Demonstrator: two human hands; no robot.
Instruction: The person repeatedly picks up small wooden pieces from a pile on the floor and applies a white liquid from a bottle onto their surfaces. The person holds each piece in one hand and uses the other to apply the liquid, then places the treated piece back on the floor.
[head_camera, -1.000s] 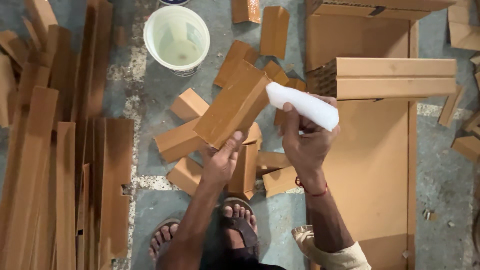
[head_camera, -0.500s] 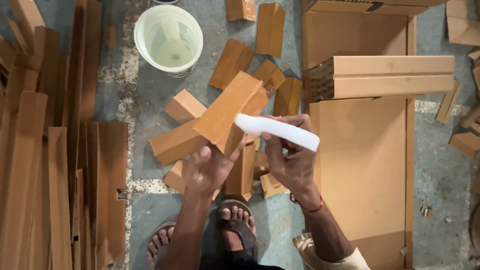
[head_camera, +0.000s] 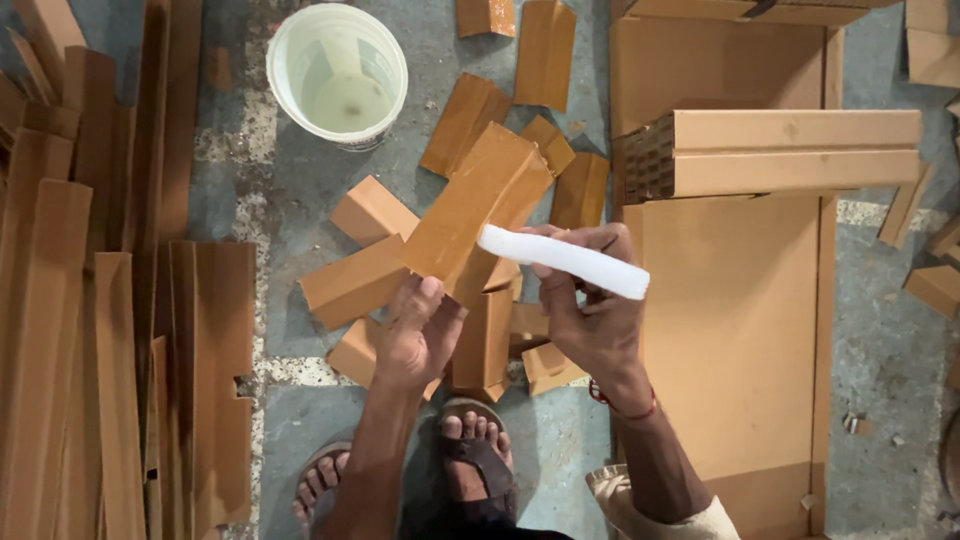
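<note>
Left hand (head_camera: 415, 335) grips a cardboard piece (head_camera: 470, 205), right hand (head_camera: 590, 305) a white stick (head_camera: 565, 262) (scattered offcuts (head_camera: 360, 280) and a bucket (head_camera: 338, 72) beyond).

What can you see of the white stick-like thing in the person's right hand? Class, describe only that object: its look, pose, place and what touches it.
The white stick is a long, slim bar with rounded edges and a plain, matt surface, looking waxy or plastic; its material cannot be told for sure. It lies tilted, its left end higher and its right end lower. The right hand grips it around the middle, fingers wrapped over it. Its left end meets the folded brown cardboard piece that the left hand holds up above the floor.
</note>
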